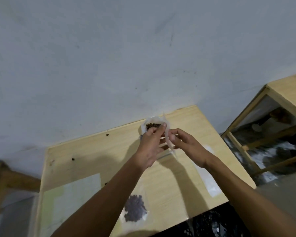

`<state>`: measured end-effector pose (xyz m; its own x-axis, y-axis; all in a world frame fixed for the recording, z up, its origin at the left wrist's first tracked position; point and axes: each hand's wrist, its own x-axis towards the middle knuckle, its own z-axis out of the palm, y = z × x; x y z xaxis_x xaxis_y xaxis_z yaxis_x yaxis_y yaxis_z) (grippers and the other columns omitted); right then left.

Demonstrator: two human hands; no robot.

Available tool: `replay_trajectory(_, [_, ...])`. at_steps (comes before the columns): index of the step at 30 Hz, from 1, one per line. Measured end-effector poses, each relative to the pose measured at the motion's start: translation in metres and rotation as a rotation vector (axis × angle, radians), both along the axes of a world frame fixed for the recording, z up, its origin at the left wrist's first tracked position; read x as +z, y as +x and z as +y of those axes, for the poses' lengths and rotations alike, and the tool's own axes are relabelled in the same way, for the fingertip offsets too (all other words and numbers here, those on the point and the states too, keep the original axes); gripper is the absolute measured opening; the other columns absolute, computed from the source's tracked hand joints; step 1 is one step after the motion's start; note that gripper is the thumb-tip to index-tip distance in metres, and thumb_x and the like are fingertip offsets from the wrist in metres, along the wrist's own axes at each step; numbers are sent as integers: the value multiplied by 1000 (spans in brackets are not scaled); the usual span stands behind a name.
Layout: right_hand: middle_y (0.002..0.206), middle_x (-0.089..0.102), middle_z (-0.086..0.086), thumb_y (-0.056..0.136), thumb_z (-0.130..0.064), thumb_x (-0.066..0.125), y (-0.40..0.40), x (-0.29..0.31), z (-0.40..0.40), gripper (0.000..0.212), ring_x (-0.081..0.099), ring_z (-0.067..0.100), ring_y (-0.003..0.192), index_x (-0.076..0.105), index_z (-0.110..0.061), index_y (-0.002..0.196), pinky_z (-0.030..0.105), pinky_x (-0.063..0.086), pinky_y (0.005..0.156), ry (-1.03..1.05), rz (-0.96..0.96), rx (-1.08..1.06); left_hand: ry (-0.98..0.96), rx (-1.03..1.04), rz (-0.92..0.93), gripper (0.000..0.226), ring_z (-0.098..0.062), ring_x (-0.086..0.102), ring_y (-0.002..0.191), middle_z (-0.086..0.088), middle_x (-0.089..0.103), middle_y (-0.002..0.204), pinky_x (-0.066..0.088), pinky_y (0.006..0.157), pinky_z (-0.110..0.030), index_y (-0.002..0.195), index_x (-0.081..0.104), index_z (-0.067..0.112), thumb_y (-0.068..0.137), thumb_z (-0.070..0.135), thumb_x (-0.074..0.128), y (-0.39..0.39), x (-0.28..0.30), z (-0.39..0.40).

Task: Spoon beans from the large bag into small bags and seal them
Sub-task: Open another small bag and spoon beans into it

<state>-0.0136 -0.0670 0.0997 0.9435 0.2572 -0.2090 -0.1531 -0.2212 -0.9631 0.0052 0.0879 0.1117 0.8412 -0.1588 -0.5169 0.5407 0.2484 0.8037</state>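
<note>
Filled small bag point(135, 210) nearest on table point(178, 182); both hands point(167, 144) pinch clear bag point(167, 134), large bag point(152, 125) just behind.

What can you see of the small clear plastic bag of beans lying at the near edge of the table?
The small clear plastic bag of dark beans lies flat on the pale wooden table near its front edge, just right of the left forearm. Its thin, see-through film holds a loose cluster of dark purplish-brown beans. Neither of the hands touches it. Whether its top is sealed cannot be told.
</note>
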Motion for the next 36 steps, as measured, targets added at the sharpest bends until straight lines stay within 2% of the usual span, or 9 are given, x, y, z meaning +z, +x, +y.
replay_trajectory(3, [112,69,-5,86,-69,48,8,10,20,59,62,16,113,66,-16,109,38,53,94,37,15,-21,26,3,-72,37,-21,73,98,-7,75,107,57,90,-42,114,64,11,94,42,62,-4,4,18])
replay_trajectory(6, [94,67,-6,92,-55,55,14,16,36,41,64,17,100,61,-14,93,43,51,93,69,22,-14,55,28,-101,34,-23,72,101,-8,74,109,58,91,-43,102,65,14,92,46,64,-6,8,32])
replay_trajectory(13, [109,70,2,93,-27,65,23,29,57,15,66,15,105,64,-16,103,27,48,85,28,-12,113,77,66,-123,30,-31,71,99,-16,71,111,60,85,-44,90,60,12,92,41,66,-3,15,59])
replay_trajectory(16, [112,68,8,95,-24,63,24,31,59,19,64,18,108,63,-11,109,35,52,93,61,-5,155,106,61,-154,28,-27,68,90,-21,69,111,59,87,-43,82,58,16,88,40,72,-3,17,65])
replay_trajectory(20, [113,64,19,94,-29,61,23,37,64,34,63,14,101,59,-1,113,36,51,98,151,36,166,118,45,-155,37,-35,66,95,-18,68,106,56,94,-51,75,61,23,71,54,80,-3,18,69])
replay_trajectory(25, [107,67,12,96,-27,60,24,35,65,17,64,13,97,67,-11,99,39,51,100,152,59,171,86,66,-167,29,-26,70,85,-6,70,89,59,81,-39,79,57,15,88,39,72,-2,14,71])
replay_trajectory(27, [108,69,9,96,-29,59,26,33,64,17,64,18,103,70,-18,91,40,51,100,184,89,156,102,61,-188,26,-25,69,85,-7,69,90,58,87,-44,79,58,14,91,34,69,-2,14,72])
replay_trajectory(30, [104,73,10,97,-25,58,31,27,63,23,67,22,102,73,-10,90,42,53,96,148,79,98,177,31,-231,19,-20,68,84,-8,68,92,58,90,-47,83,60,8,95,23,64,-2,13,72])
replay_trajectory(36, [75,69,-1,90,-13,66,34,25,72,19,60,0,67,67,-4,73,12,45,66,-244,-177,65,424,-1,-286,17,-14,66,81,5,63,81,61,82,-43,77,59,16,94,17,55,1,7,70])
